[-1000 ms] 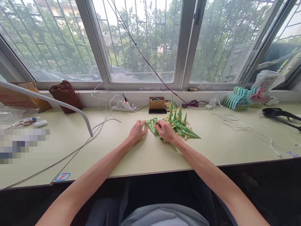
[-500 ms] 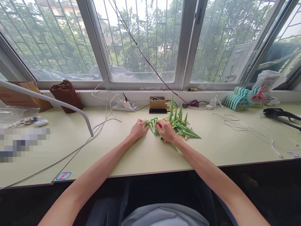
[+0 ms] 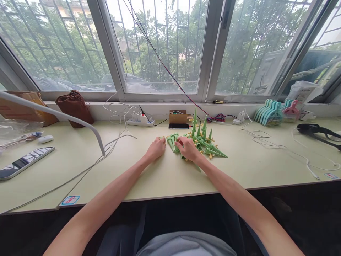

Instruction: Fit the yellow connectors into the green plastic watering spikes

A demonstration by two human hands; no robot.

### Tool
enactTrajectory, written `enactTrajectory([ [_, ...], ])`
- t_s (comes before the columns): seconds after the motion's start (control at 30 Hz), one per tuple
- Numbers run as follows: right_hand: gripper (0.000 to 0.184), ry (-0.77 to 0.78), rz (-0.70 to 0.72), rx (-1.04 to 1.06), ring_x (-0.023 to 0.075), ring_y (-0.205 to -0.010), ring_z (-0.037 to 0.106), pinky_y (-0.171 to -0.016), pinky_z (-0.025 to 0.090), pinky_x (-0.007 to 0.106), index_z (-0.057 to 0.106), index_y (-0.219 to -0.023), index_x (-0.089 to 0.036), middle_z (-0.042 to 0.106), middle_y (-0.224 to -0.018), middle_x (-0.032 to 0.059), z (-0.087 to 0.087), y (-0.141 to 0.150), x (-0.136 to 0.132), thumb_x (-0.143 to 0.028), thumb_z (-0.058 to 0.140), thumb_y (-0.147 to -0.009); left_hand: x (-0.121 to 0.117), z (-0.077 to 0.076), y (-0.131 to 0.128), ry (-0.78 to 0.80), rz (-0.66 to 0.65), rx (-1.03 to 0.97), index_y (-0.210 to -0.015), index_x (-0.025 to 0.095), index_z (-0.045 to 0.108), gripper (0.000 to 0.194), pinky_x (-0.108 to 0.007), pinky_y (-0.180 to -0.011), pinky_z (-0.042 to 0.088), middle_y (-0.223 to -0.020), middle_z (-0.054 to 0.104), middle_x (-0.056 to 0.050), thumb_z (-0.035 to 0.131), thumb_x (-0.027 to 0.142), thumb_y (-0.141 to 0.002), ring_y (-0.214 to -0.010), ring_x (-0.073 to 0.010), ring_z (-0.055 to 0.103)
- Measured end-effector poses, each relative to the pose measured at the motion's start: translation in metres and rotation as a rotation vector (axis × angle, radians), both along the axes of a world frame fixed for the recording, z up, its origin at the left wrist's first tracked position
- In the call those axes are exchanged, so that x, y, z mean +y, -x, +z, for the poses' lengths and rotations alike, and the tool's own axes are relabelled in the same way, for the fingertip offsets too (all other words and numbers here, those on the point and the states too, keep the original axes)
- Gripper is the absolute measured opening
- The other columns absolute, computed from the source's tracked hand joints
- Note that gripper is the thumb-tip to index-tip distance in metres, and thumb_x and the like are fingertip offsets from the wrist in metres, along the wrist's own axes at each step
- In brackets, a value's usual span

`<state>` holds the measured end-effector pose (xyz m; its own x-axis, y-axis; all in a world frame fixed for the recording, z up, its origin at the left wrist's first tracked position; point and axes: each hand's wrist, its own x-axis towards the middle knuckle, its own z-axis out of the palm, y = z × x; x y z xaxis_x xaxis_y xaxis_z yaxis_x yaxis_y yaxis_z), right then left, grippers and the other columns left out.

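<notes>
Green plastic watering spikes with small yellow valves lie in a cluster around my right hand. My left hand (image 3: pixel 157 148) is closed at the left of the cluster; a bit of green shows at its fingertips, apparently part of a watering spike, mostly hidden. A small row of spikes (image 3: pixel 171 142) lies side by side between my hands, points towards me. My right hand (image 3: pixel 188 148) has its thumb and fingers curled together on a spike at the right end of that row. Beyond it, several spikes (image 3: pixel 194 122) stand upright, and others (image 3: pixel 216 152) lie pointing right.
Behind the spikes are a black phone (image 3: pixel 178 126) and an open cardboard box (image 3: pixel 178 116). A power strip (image 3: pixel 140 122) and white cables sit further left, below a curved grey-white tube (image 3: pixel 90 125). Turquoise clips (image 3: pixel 268 113) and black headphones (image 3: pixel 317 131) lie to the right.
My left hand has drawn slightly away from the row of spikes, its fingers now more closed. My right hand stays in nearly the same place.
</notes>
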<state>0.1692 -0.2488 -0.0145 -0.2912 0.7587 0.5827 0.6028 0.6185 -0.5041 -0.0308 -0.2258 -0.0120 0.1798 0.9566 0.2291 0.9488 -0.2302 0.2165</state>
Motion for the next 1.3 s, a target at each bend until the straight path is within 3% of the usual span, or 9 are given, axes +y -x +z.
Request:
enactTrajectory([
  [0.17, 0.020, -0.010, 0.003, 0.024, 0.0167, -0.071, 0.054, -0.077, 0.038, 0.031, 0.060, -0.090, -0.017, 0.062, -0.076, 0.0030, -0.001, 0.000, 0.000, -0.033, 0.051, -0.098, -0.008, 0.002, -0.001, 0.013, 0.024, -0.030, -0.106, 0.019, 0.059, 0.020, -0.035, -0.072, 0.047, -0.104, 0.059, -0.014, 0.042, 0.021, -0.097, -0.080, -0.0250, 0.062],
  [0.3, 0.023, -0.025, -0.003, 0.110, 0.0165, -0.070, 0.057, -0.079, 0.041, 0.031, 0.061, -0.103, -0.017, 0.062, -0.075, 0.0016, 0.002, 0.000, -0.003, -0.037, 0.051, -0.098, -0.014, 0.002, -0.001, -0.096, -0.002, -0.164, -0.103, 0.019, 0.060, 0.016, -0.033, -0.068, 0.047, -0.096, 0.058, -0.011, 0.048, 0.017, -0.095, -0.074, -0.0218, 0.059],
  [0.43, 0.029, -0.109, -0.029, 0.237, 0.0160, -0.071, 0.058, -0.079, 0.044, 0.031, 0.058, -0.109, -0.017, 0.062, -0.076, 0.0012, 0.008, 0.000, -0.007, -0.042, 0.048, -0.100, -0.020, 0.003, -0.007, -0.308, -0.163, -0.298, -0.101, 0.020, 0.061, 0.011, -0.031, -0.068, 0.048, -0.090, 0.056, -0.006, 0.052, 0.018, -0.095, -0.064, -0.0158, 0.054],
  [0.6, 0.029, -0.174, -0.044, 0.315, 0.0135, -0.062, 0.053, -0.065, 0.042, 0.026, 0.059, -0.093, -0.019, 0.061, -0.073, 0.0008, 0.012, -0.001, -0.011, -0.042, 0.043, -0.101, -0.029, 0.004, -0.019, -0.471, -0.356, -0.454, -0.104, 0.021, 0.060, 0.010, -0.026, -0.061, 0.047, -0.092, 0.055, -0.003, 0.052, 0.021, -0.098, -0.058, -0.0096, 0.050],
  [0.83, 0.032, -0.179, 0.018, 0.268, 0.0113, -0.054, 0.045, -0.058, 0.038, 0.024, 0.062, -0.084, -0.019, 0.055, -0.062, -0.0020, 0.012, 0.001, -0.016, -0.041, 0.045, -0.100, -0.035, 0.004, -0.021, -0.542, -0.505, -0.499, -0.106, 0.022, 0.059, 0.010, -0.022, -0.053, 0.044, -0.097, 0.056, -0.002, 0.053, 0.022, -0.098, -0.051, -0.0047, 0.043],
  [1.3, 0.027, -0.095, 0.140, 0.269, 0.0123, -0.059, 0.053, -0.061, 0.041, 0.025, 0.061, -0.090, -0.019, 0.065, -0.070, 0.0009, 0.010, 0.001, -0.015, -0.040, 0.048, -0.099, -0.039, 0.006, -0.021, -0.549, -0.588, -0.519, -0.106, 0.021, 0.062, 0.011, -0.019, -0.050, 0.043, -0.093, 0.057, -0.001, 0.055, 0.024, -0.097, -0.051, -0.0031, 0.045],
])
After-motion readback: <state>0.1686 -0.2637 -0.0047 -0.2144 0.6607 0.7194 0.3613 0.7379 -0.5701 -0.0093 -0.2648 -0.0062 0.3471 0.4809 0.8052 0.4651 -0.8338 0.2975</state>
